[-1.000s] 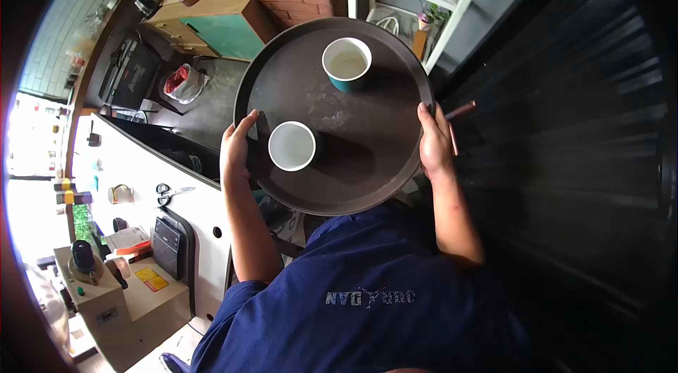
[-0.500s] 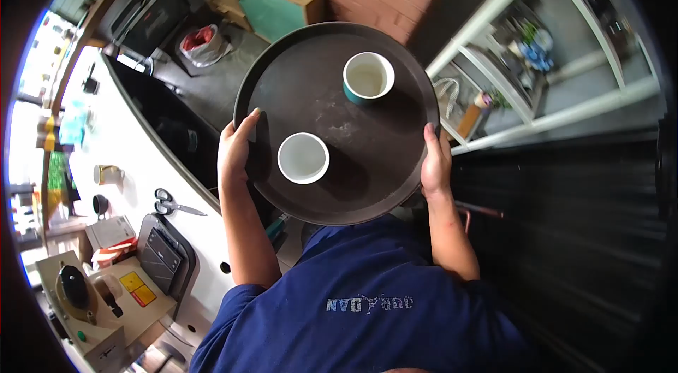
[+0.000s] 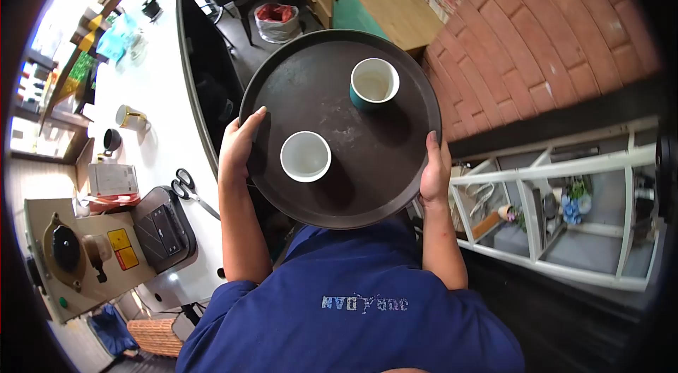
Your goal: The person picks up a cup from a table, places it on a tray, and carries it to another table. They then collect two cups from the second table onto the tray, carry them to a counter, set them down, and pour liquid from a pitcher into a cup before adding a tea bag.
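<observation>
A round dark brown serving tray (image 3: 332,196) is held out in front of my body. My left hand (image 3: 239,147) grips its left rim, thumb on top and fingers underneath, mostly hidden. On the opposite rim my right hand (image 3: 436,172) is closed in the same way. Two cups stand upright on the tray, apart from each other. The white cup (image 3: 306,157) is nearer to my left hand. Farther back on the right is a cup with a teal outside and white inside (image 3: 374,83); its inner bottom looks stained.
Left of me runs a white counter (image 3: 162,154) with scissors (image 3: 192,193), a mug (image 3: 132,118) and a machine (image 3: 67,249). Ahead are a lined trash bin (image 3: 277,22) and a wooden cabinet (image 3: 395,9). A brick wall (image 3: 551,48) and white shelf (image 3: 551,174) stand to the right.
My view has turned left: the shelf, brick wall and trash bin have shifted rightward in view. The tray stays in both hands, and the cups keep their places on it.
</observation>
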### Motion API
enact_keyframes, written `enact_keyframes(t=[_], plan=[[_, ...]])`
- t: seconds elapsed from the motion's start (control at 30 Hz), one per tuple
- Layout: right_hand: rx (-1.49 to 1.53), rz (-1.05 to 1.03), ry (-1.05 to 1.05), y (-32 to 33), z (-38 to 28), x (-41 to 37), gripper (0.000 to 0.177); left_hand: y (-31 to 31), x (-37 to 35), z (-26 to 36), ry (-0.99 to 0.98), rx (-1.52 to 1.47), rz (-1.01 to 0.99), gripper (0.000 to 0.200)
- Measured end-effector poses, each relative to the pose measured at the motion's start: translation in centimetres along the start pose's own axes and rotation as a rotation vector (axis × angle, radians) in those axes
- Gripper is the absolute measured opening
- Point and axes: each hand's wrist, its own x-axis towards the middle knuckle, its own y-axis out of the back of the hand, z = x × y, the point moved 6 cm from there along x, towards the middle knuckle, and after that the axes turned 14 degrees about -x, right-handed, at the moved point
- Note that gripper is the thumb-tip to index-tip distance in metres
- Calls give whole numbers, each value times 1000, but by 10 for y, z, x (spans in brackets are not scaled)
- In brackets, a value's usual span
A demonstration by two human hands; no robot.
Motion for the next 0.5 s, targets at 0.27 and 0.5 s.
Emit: enact_keyframes(t=[0.27, 0.5], plan=[[1, -221, -119, -37, 15, 100, 47, 0, 42, 16, -37, -78, 161, 31], [-46, -340, -173, -82, 1, 197, 43, -17, 83, 45, -71, -169, 261, 28]])
